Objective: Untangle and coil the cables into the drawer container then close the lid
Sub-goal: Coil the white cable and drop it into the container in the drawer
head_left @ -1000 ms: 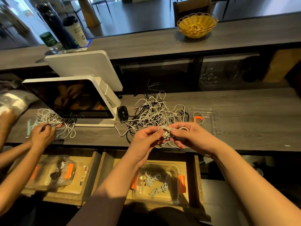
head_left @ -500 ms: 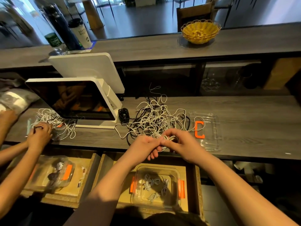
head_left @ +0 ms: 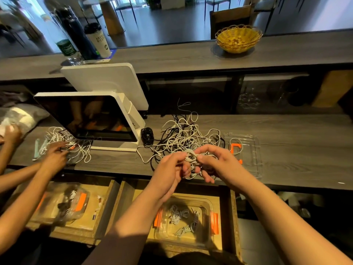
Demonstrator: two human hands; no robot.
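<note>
White cable point(head_left: 191, 157), wound into a small coil, sat at the centre of the frame, pinched from both sides: the left hand point(head_left: 170, 173) gripped it with curled fingers, and the right hand point(head_left: 215, 163) clasped its other side. Just behind them, a tangle of white and black cables point(head_left: 183, 136) sprawled on the grey wooden counter point(head_left: 296, 150). To its right lay the clear lid point(head_left: 250, 150) with orange clips. Below the hands, at lower centre, the open drawer point(head_left: 232, 217) held the clear container point(head_left: 207, 203) with a few coiled cables inside. Another person's hand point(head_left: 55, 155) worked a second tangle at the left edge, beside a white monitor point(head_left: 89, 119).
</note>
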